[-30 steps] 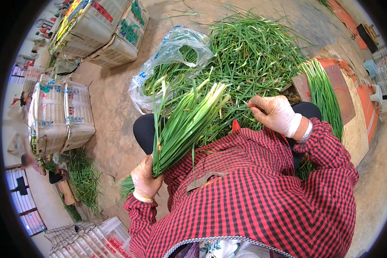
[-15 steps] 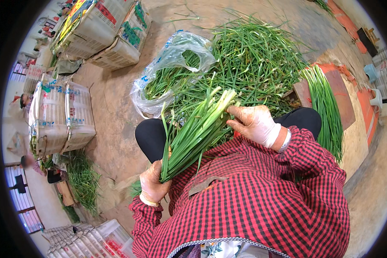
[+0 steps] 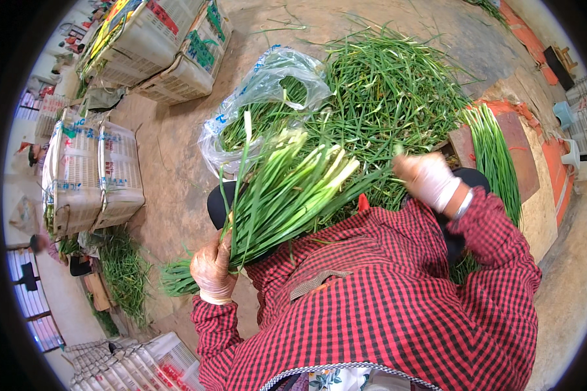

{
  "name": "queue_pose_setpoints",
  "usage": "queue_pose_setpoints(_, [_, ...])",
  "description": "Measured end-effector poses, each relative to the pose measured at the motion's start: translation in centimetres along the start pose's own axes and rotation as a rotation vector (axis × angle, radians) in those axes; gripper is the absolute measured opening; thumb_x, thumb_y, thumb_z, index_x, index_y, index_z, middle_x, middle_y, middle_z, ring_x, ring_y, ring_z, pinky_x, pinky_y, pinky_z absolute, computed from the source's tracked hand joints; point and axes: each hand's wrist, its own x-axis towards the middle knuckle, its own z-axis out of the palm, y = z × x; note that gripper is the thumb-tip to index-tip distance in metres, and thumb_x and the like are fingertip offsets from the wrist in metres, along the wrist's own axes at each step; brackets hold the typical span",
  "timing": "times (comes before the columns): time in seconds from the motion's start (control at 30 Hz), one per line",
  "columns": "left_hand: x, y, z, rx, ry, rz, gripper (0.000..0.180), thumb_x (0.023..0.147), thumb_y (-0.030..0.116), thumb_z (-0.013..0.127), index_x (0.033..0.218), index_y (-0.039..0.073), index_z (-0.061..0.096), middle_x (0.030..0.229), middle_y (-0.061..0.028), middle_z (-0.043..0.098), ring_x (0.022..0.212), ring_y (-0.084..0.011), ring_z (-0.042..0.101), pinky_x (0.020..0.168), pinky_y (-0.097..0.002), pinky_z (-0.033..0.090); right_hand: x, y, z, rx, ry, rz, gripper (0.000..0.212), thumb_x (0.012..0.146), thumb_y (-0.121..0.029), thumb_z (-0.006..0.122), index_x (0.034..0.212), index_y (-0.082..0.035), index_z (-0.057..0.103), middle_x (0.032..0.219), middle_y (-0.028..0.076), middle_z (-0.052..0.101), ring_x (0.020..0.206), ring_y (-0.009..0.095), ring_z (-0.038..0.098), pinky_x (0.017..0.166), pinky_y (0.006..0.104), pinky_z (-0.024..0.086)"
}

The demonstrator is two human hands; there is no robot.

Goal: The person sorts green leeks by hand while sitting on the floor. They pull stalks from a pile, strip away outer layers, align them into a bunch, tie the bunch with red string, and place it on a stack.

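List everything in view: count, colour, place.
Held bundle: one, green, pale-ended, centre
Loose pile: one, green, floor ahead
Plastic bag: one, clear, left of pile
Laid-out bunch: one, green, white-ended, right
Board: one, reddish-brown, under that bunch
Crates: several, mostly white, left side
Smaller heap: one, green, beside left crates
Stool-like items: two, pale, far right
Checked jacket: one, red-black, lower centre
Left hand: one, whitish glove, gripping bundle
Right hand: one, whitish glove, right of bundle
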Motion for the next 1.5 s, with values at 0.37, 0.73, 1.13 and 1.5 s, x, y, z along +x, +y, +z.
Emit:
queue_pose_setpoints(0.37, [1.1,0.6,0.0,-0.035,0.001,0.11,0.062,0.062,-0.001,0.068,0.121,0.018,0.065,0.112,-0.0132,0.069,0.079,-0.0302,0.066,0.064,-0.0406,0.052,8.6,-5.1,-6.8,0.639,0.011,-0.205,0.067,0.084,-0.045,0.071,0.138,-0.01,0.052,0.133,0.017,0.058,0.117,0.032,0.06,0.1,0.0375,0.048])
queue_pose_setpoints(0.73, [0.8,1.2,1.1,-0.106,0.05,0.086,0.063,0.066,0.001,0.07,0.126,0.019,0.061,0.112,-0.0114,0.069,0.081,-0.0292,0.066,0.066,-0.0394,0.052,6.2,-2.0,-6.3,1.517,-0.059,0.172,0.019,0.099,-0.018,0.059,0.102,-0.001,0.066,0.079,0.006,0.069,0.067,0.01,0.066,0.061,0.0214,0.055])
queue_pose_setpoints(1.13, [1.1,0.9,1.5,-0.074,0.029,0.087,0.067,0.064,-0.001,0.07,0.127,0.02,0.063,0.115,-0.0102,0.068,0.083,-0.0271,0.066,0.069,-0.0379,0.051,3.3,-4.9,-5.9,0.231,0.125,-0.408,0.04,0.082,-0.018,0.072,0.121,-0.015,0.062,0.069,0.005,0.065,0.059,0.027,0.064,0.053,0.037,0.052])
queue_pose_setpoints(1.5, [-0.1,0.0,1.5,-0.033,0.083,0.031,0.074,0.064,-0.005,0.068,0.132,0.024,0.062,0.115,-0.0091,0.068,0.083,-0.0267,0.065,0.067,-0.0374,0.049,1.2,7.0,-3.7,-0.001,-0.062,0.413,0.062,0.09,-0.036,0.066,0.142,-0.011,0.045,0.143,0.017,0.05,0.116,0.036,0.06,0.095,0.039,0.05])
